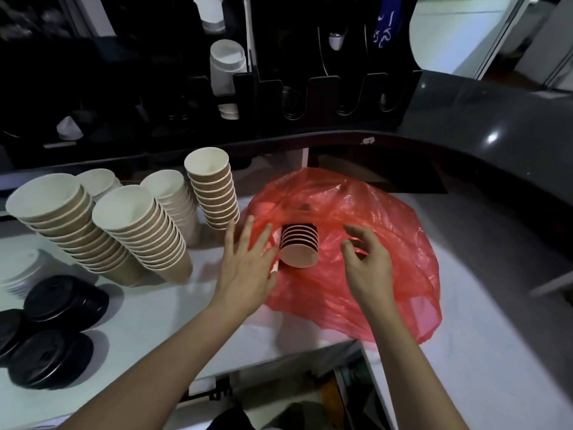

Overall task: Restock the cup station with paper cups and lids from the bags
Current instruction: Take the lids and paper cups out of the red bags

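A short stack of dark-sleeved cups [299, 246] lies on its side in the mouth of the red plastic bag [366, 274], base end toward the person, which reads as the last of the bag's load waiting to be drawn out. The left hand [248, 265] lies flat with fingers spread and straight, its fingertips on the bag's film just left of the stack, probably pinning the thin plastic so it does not slide with the cups. The right hand [367, 262] hovers just right of the stack, fingers loosely curled and thumb drawn in toward them; it holds nothing that I can make out (a pinch of film is possible, but the picture does not settle it). So the stack sits between the two hands, nearer the left. On the white table [161, 308] to the left stand several tall stacks of brown cups [139, 237], leaning, with black lids [59, 333] piled at the near corner, apparently staged for the black dispenser rack [322, 97] behind, where one slot already shows white cups [226, 69].
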### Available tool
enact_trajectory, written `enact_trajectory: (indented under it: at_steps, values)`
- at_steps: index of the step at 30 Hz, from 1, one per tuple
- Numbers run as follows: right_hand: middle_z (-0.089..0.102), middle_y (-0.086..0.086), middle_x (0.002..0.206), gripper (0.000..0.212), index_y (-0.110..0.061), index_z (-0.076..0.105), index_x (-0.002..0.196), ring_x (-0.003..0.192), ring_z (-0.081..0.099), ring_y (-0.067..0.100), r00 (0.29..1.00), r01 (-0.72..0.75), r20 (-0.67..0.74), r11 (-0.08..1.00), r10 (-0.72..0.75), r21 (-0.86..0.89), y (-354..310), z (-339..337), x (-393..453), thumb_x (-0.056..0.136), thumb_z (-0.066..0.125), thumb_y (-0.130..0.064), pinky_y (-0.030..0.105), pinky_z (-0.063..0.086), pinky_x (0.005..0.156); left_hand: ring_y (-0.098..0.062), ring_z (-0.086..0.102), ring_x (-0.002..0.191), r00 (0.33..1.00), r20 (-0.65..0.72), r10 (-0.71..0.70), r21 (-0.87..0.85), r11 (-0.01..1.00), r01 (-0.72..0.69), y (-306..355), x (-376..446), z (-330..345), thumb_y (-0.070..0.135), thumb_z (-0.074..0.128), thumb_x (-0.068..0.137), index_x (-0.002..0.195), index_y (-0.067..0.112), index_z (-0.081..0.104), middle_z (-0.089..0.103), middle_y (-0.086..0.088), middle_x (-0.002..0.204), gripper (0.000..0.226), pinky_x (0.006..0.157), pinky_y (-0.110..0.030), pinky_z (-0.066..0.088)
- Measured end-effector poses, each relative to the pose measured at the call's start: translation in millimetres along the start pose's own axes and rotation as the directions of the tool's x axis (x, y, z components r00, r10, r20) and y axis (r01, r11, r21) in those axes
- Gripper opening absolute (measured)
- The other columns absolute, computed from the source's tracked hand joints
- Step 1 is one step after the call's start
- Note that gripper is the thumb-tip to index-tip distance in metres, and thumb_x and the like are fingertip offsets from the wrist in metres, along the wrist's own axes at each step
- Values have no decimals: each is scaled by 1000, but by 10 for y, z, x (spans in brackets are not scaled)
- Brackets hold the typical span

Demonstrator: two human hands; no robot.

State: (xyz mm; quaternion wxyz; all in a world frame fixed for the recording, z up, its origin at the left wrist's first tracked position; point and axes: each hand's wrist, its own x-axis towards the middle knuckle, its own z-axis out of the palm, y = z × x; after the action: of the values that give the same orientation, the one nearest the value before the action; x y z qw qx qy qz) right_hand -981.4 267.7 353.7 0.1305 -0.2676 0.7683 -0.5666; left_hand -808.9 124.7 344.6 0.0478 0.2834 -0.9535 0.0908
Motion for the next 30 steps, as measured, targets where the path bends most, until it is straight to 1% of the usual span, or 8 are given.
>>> enact_trajectory:
  at_steps: [2,6,11,15,18,22,25,30]
  values:
    - [67,-15,124,31,-27,66,131,110,61,-3,1000,1,13,1000,-1,5,11,-12,75,101,60,-19,12,48,86,-40,23,152,999,-6,-44,16,999,44,-42,52,-1,38,75,73,128,26,68,43,-7,159,56,122,-64,8]
    - [66,-17,124,33,-27,65,133,109,59,-7,999,11,33,1000,-11,0,25,-20,213,102,59,-19,9,45,83,-41,29,149,994,-34,-99,-11,995,99,-137,142,63,26,82,62,125,24,68,45,-9,157,65,121,-62,13]
    - [67,-16,123,34,-27,66,132,107,60,-9,998,11,56,1000,-10,-15,74,12,337,101,59,-16,3,45,78,-43,32,148,992,-6,-125,-100,987,124,-188,256,134,21,83,59,139,23,59,44,-8,158,84,119,-62,24]
    - [66,-14,124,35,-27,64,134,109,62,-3,998,-3,64,999,6,-44,132,17,476,101,58,-17,17,50,86,-43,33,147,991,33,-126,-170,977,130,-191,350,181,19,80,61,150,25,46,39,-7,161,95,117,-60,32]
    - [66,-13,127,37,-27,64,135,111,62,1,998,-13,63,998,16,-56,180,30,594,100,58,-17,29,54,94,-43,31,149,989,72,-130,-192,971,142,-173,417,221,21,78,66,151,25,46,34,-6,164,92,117,-58,33]
    - [63,-12,133,40,-27,60,140,116,62,7,992,-7,122,996,18,-94,257,108,720,101,59,-19,33,54,97,-37,11,156,982,114,-149,-239,955,173,-133,505,261,27,68,83,157,28,35,18,-1,170,81,123,-53,16]
    - [61,-10,137,43,-26,58,142,118,61,10,987,-15,154,993,34,-120,302,163,802,100,59,-18,34,53,97,-35,4,157,981,130,-146,-258,950,176,-129,555,293,29,61,88,160,30,28,13,0,171,79,125,-51,12]
    - [61,-7,140,47,-25,56,144,117,62,13,982,-27,176,982,60,-187,373,236,965,98,59,-19,41,53,99,-31,7,157,981,135,-143,-298,938,177,-155,608,430,38,51,95,159,30,29,17,2,170,68,125,-51,12]
